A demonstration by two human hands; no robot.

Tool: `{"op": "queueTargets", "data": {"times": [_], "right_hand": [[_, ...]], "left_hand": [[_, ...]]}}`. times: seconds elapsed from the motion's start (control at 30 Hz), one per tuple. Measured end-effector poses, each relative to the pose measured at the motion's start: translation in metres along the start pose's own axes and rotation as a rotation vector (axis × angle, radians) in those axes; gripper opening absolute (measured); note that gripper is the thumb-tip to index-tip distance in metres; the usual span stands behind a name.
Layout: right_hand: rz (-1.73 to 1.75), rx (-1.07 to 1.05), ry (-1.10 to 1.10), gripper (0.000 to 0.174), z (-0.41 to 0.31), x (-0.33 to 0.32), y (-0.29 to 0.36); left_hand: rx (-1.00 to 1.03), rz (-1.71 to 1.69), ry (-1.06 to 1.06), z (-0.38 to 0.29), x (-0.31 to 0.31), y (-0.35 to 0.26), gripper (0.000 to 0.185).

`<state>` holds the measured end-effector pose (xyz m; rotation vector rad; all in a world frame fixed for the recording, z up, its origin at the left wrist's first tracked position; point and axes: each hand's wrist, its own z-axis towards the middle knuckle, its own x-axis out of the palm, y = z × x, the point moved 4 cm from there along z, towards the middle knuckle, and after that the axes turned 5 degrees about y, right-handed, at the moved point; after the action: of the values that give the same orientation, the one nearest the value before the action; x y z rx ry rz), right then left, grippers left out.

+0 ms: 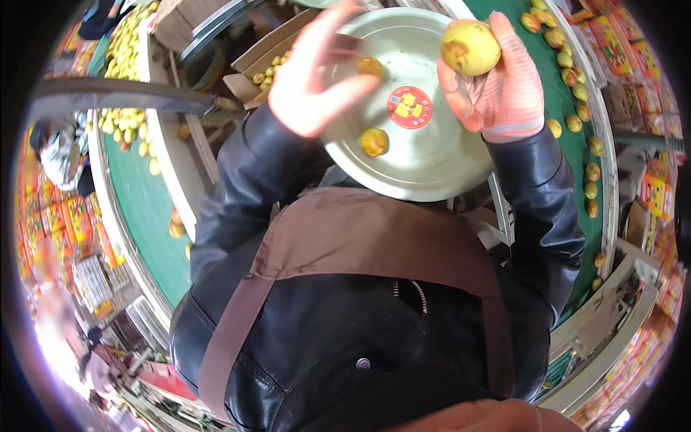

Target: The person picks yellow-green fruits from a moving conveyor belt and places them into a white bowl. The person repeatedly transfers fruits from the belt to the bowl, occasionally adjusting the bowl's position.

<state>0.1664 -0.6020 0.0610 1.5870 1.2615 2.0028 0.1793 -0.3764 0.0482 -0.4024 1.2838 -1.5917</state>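
Observation:
My right hand (505,92), in a pale ribbed glove, holds a yellow-green fruit (471,47) with brown patches, perhaps a jujube. The hand is above the right side of a pale green plastic basin (421,186). A round red sticker (409,108) bearing writing is on the basin's bottom. My left hand (326,81) is blurred over the basin's left side, thumb and fingers apart. Just beyond its thumb is a browned fruit (371,67); whether they touch is unclear. Another fruit (373,142) with reddish-brown patches lies low in the basin.
A green conveyor belt (580,146) on the right carries a line of fruit. Another belt (135,189) on the left has a dense heap of yellow-green fruit (127,54). A cardboard box (243,83) holds more fruit behind my left hand. People and stacked printed cartons (75,216) are farther left.

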Motion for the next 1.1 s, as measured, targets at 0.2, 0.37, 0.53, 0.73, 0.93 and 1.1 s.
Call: {"op": "queueTargets", "data": {"times": [0.2, 0.37, 0.53, 0.73, 0.93, 1.1], "right_hand": [[-0.579, 0.046, -0.240, 0.045, -0.001, 0.030, -0.020], [-0.549, 0.085, -0.147, 0.054, -0.012, 0.020, -0.003], [-0.695, -0.071, -0.302, 0.068, -0.031, -0.032, 0.042], [-0.931, -0.042, -0.588, 0.041, -0.061, -0.137, 0.100], [-1.171, 0.000, -0.921, 0.042, -0.011, -0.297, 0.185], [-2.039, -0.068, -0.660, 0.046, 0.114, -0.281, 0.170]], "left_hand": [[-0.035, -0.203, 0.350, 0.040, 0.030, -0.046, 0.066], [0.003, -0.649, 0.195, 0.023, 0.033, -0.008, 0.068], [0.109, -0.796, 0.286, 0.040, 0.014, 0.024, 0.068], [0.149, -0.259, 0.397, 0.066, 0.010, 0.033, 0.062], [0.159, 0.146, 0.585, 0.098, 0.048, 0.065, 0.037], [0.220, 0.298, 0.700, 0.104, 0.044, 0.080, 0.041]]}}
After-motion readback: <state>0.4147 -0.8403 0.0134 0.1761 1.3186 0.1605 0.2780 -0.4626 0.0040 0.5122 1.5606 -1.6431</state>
